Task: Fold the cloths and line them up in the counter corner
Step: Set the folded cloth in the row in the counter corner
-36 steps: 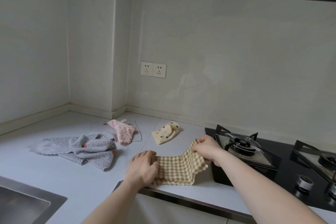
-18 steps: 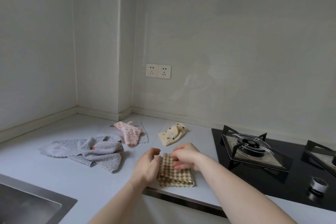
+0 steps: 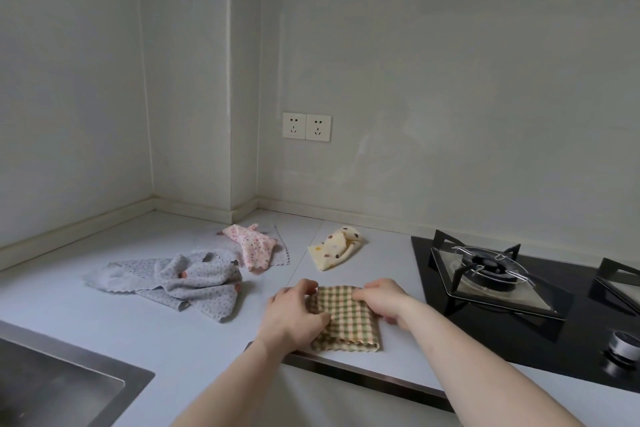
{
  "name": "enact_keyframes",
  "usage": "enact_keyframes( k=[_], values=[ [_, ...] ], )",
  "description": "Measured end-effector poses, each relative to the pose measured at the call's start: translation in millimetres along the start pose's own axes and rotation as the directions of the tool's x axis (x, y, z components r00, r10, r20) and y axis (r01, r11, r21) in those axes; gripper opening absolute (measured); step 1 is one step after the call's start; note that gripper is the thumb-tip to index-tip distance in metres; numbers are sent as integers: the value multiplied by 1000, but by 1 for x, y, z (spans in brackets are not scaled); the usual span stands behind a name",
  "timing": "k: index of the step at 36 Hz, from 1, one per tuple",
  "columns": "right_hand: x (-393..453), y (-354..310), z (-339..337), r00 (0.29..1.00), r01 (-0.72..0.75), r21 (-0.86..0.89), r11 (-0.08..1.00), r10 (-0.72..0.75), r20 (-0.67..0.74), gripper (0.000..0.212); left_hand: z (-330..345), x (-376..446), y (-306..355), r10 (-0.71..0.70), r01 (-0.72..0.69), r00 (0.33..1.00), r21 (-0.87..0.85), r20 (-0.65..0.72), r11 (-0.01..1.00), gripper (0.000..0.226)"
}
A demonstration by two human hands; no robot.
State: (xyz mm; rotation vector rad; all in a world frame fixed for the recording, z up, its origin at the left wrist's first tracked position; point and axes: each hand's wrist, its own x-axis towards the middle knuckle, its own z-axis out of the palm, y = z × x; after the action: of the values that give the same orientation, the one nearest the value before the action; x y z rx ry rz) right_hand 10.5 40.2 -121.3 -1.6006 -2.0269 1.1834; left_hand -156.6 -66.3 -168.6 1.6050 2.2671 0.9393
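- My left hand [image 3: 294, 314] and right hand [image 3: 382, 302] sit low in the middle of the frame, both on the checked cloth [image 3: 346, 319].
- Grip: the left fingers curl over the cloth's left edge with the thumb on top of the fabric; the right fingers curl onto its upper right corner. I read both as pinching the cloth, though the fingertips underneath are hidden.
- The checked cloth lies on the counter [image 3: 69, 305] near the front edge, doubled into a rough rectangle, with layered edges showing along its near side. I judge it is mid-fold, perhaps one more fold to go.
- Left undone, as far as I can see: the grey cloth [image 3: 180, 282], crumpled at centre left; the pink cloth [image 3: 251, 246] above it, bunched and lying on a flat pale cloth [image 3: 282, 253] that shows only at its edge; and the yellow cloth [image 3: 334, 248], loosely bunched to the right of that.
- The corner [image 3: 194, 215], upper left of the cloths, holds no lined-up cloths. So nothing is placed; the task is at an early stage.
- The hob [image 3: 519, 322] is at the right, just beside my right hand.
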Motion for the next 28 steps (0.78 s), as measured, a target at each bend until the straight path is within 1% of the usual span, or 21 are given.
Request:
enact_keyframes(
  k=[2,5,7,9,12,14,15,18,21,24,28],
  values=[
    [2,0,-2,999,-28,-48,998,29,24,38,-1,0,0,2,-2,1000,-11,13,1000,66],
    [4,0,-4,998,-38,-54,998,40,46,35,-2,-1,0,3,-2,1000,-24,25,1000,67],
    [5,0,-5,998,-22,-35,999,24,58,24,-2,-1,1,0,0,1000,-31,23,1000,66],
    [7,3,-6,998,12,37,999,-14,58,14,-2,-1,2,-2,2,1000,-43,9,999,65],
    [4,5,-6,995,96,162,982,-96,-7,10,-1,-1,2,-9,8,1000,-63,-18,998,65],
    [1,6,-6,985,166,190,968,-154,-77,20,0,-2,2,-17,16,999,-66,-27,998,67],
    [1,7,-6,976,203,180,963,-184,-115,22,0,-2,2,-21,19,999,-62,-29,998,68],
    [0,13,-5,931,308,68,949,-286,-226,16,1,-2,2,-13,12,999,-20,-40,1000,67],
    [-7,20,-2,862,412,-104,905,-424,-277,14,4,-1,3,14,-11,999,52,-49,999,64],
    [-11,30,0,823,457,-236,858,-508,-253,19,5,-1,2,17,-13,998,79,-52,997,62],
    [-14,39,1,802,498,-304,812,-564,-196,21,6,0,2,21,-14,998,104,-62,994,60]
  ],
)
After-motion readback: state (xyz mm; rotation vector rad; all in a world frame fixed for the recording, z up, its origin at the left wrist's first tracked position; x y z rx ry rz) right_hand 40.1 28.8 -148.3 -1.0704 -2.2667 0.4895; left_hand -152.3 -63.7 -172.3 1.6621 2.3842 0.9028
